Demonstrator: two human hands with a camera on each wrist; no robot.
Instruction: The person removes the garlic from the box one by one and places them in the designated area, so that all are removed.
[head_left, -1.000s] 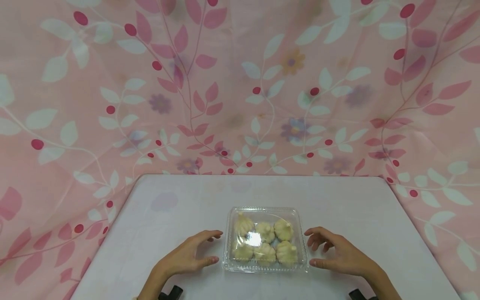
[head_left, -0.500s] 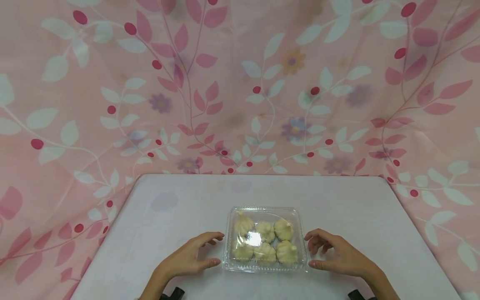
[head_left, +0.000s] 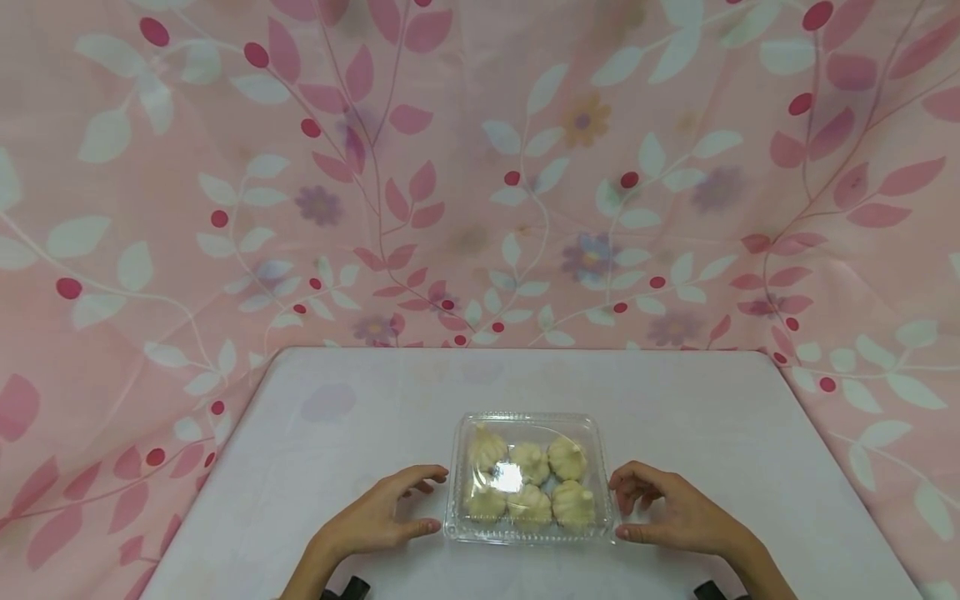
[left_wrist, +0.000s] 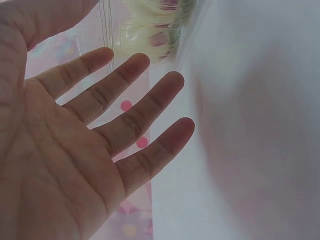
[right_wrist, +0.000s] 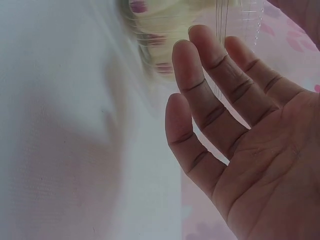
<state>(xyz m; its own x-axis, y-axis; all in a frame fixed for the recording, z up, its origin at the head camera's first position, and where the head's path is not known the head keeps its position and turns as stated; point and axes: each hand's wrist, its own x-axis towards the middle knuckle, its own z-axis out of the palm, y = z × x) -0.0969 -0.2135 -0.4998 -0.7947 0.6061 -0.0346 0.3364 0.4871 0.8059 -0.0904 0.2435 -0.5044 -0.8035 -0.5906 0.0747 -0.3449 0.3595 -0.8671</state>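
A clear plastic clamshell box (head_left: 525, 533) sits closed on the white table, toward its near side. Inside, in two rows, are several pale yellow, pleated pieces (head_left: 573, 504) like small buns or garlic bulbs; purple patches show on their sides in the wrist views. My left hand (head_left: 382, 512) is at the box's left side, thumb and fingers spread, fingertips close to the edge. On the right, my right hand (head_left: 686, 512) has its loosely bent fingers right at the rim. The left palm (left_wrist: 55, 165) holds nothing, and neither does the right palm (right_wrist: 280, 170).
The white tabletop (head_left: 360, 433) extends behind the box and out to both sides. A pink floral cloth (head_left: 480, 192) hangs along the back and sides. Black wrist straps (head_left: 352, 587) show at the bottom edge.
My left hand has shifted slightly right toward the box. My right hand has come slightly left and nearer to its rim. The box has stayed in place.
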